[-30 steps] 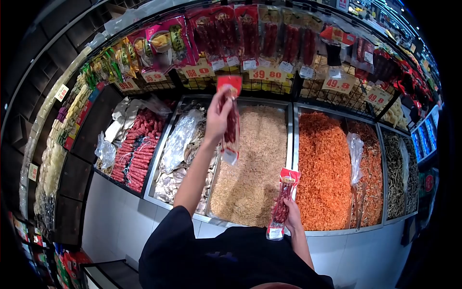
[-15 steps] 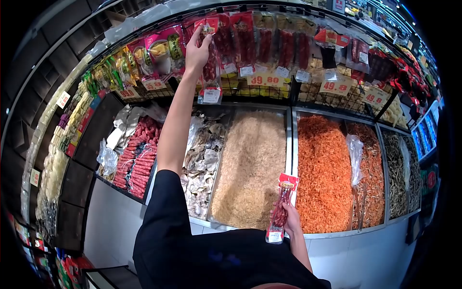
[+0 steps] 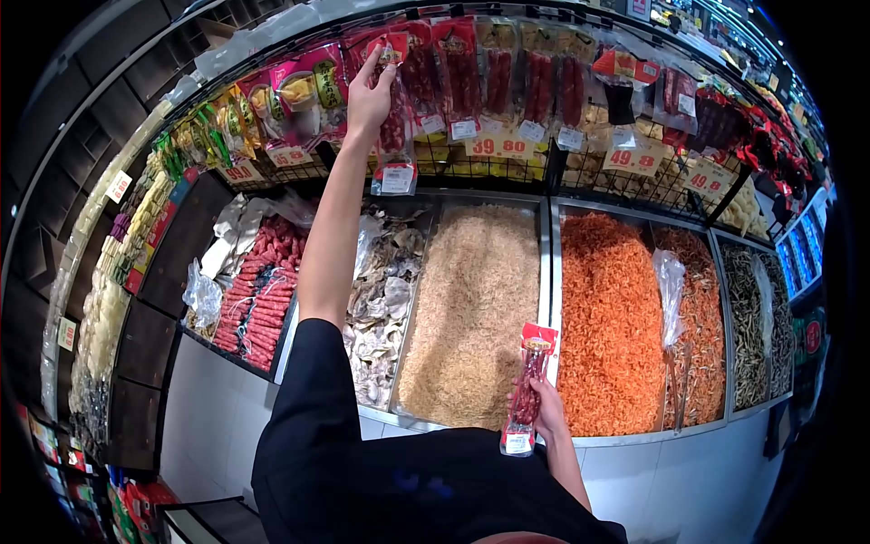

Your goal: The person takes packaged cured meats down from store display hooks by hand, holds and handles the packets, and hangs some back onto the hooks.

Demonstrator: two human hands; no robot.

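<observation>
Head view: the red top of the upper sausage pack [image 3: 395,136] is gripped by the left hand [image 3: 369,102], thumb and fingers closed on it. The pack is held upright at the hanging rack, in front of other hanging sausage packs [image 3: 458,77], its white label at the bottom. Whether it is hooked cannot be told.

The lower sausage pack [image 3: 524,399] is clamped in the right hand [image 3: 549,412], near the front edge of the surface, red end up, white label down, tilted slightly. Pale dried shrimp [image 3: 471,299] are seen in the bin just left of it, orange dried shrimp [image 3: 607,317] in the bin to the right. Dried pieces [image 3: 376,335] are partly covered by the left arm. Further left, tied red sausages [image 3: 263,304] are piled beside a plastic bag [image 3: 201,295]. Price signs [image 3: 498,148] are fixed below the hanging packs.
</observation>
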